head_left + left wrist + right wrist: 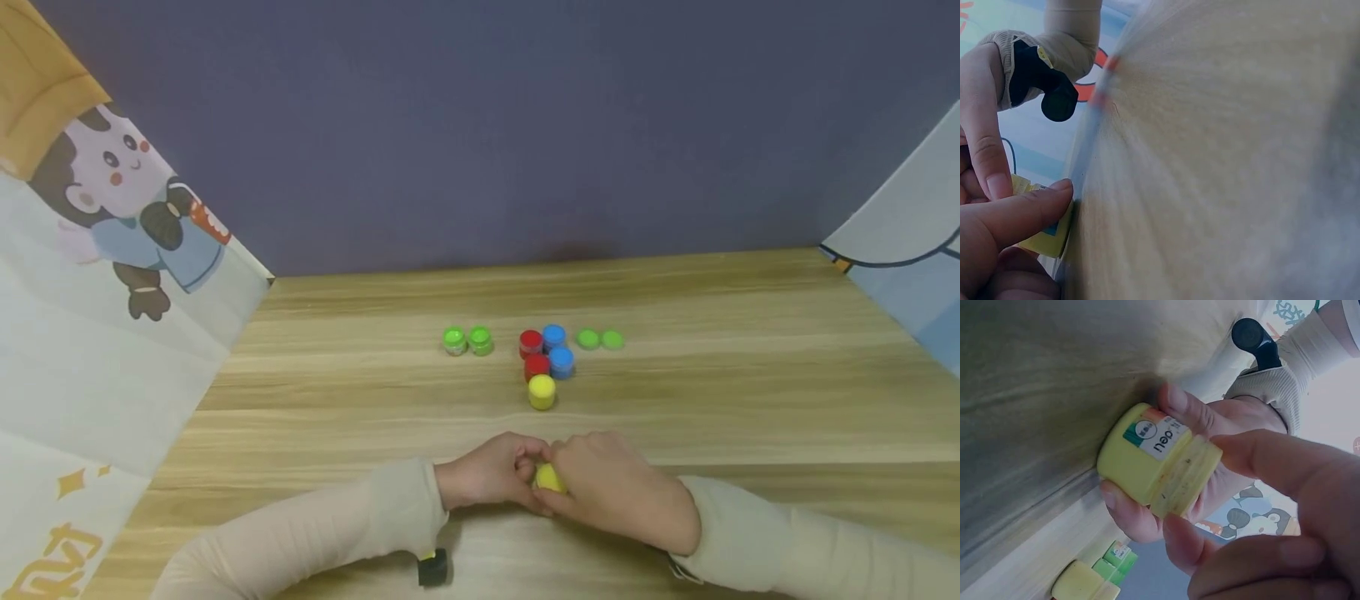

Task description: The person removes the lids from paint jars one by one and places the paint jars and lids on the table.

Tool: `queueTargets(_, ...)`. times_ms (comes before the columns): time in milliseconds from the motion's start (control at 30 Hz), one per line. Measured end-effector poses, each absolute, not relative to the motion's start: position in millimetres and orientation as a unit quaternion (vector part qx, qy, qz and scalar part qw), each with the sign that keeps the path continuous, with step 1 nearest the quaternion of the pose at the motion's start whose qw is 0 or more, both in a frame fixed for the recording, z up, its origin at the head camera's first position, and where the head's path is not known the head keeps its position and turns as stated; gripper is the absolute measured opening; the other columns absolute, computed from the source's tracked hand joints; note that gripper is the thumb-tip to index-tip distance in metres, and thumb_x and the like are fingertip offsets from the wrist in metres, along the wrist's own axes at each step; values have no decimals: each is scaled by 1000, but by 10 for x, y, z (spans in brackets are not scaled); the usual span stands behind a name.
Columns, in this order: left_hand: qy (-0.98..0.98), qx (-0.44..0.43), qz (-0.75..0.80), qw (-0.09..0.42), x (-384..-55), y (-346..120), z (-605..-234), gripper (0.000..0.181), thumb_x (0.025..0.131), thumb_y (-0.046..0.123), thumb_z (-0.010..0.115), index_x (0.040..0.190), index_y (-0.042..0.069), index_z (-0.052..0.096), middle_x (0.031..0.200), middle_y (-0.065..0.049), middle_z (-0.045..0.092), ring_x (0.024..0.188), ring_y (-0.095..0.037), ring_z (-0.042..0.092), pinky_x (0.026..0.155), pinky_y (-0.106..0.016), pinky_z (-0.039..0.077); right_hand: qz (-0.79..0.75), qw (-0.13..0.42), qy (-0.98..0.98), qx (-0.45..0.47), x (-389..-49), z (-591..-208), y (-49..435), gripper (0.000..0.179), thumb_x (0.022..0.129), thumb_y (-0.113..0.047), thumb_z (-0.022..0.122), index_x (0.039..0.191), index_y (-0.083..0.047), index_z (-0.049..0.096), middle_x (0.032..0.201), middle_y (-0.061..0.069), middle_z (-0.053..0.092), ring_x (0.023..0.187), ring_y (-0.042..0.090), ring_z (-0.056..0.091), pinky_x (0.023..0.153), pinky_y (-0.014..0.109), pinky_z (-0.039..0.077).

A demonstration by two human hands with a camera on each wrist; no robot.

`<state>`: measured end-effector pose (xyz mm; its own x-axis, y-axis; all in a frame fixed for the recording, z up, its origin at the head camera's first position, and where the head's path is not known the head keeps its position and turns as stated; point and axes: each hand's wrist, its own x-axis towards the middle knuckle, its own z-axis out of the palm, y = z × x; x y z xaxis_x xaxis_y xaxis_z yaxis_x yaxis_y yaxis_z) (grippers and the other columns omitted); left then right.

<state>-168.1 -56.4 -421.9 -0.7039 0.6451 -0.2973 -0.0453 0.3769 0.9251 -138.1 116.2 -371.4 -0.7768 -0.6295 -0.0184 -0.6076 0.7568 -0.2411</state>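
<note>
A small yellow paint jar point(1125, 456) with a "deli" label is between both hands near the front of the table. My left hand point(491, 472) grips the jar's body between thumb and fingers. From the other side, my right hand point(622, 490) pinches the yellow lid point(1192, 481) with thumb and forefinger. The lid sits on the jar's mouth. In the head view the right hand covers part of the jar. Just beyond the hands stands a second yellow jar point(542, 392), its lid on.
Behind it stand two red jars point(531, 342) and two blue jars point(561, 362), close together. Two green jars point(454, 341) without lids are to their left. Two green lids point(588, 339) lie on the right. A dark panel point(525, 133) borders the wooden table point(337, 400) at the back.
</note>
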Motion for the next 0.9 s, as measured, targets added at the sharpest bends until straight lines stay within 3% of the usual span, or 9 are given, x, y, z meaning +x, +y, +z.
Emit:
queueTargets(367,767,204,511,331,-1693,-580,-4208,44,69,-9,75,108,11,66,50,3,38,44,-7,31,46,-19,26,-111,36,932,-342,-1395,-3727,1153,34,80,-41,68,68,-14,52,52,-9,37,43,4,32,39,22,27)
queueTargets(567,762,207,515,335,-1699,-585,-4207,48,69,-7,76,112,11,66,51,3,38,45,-7,31,45,-18,25,-134,59,917,-371,-1429,-3723,1193,31,82,-40,67,76,-12,56,51,-11,36,42,1,30,39,20,27)
queueTargets(900,753,220,525,330,-1708,-573,-4229,33,68,-7,78,95,8,66,51,3,40,45,-7,31,44,-19,26,-78,92,872,-475,-1542,-3679,1279,24,81,-22,67,97,-12,52,51,-12,29,42,0,25,41,17,25)
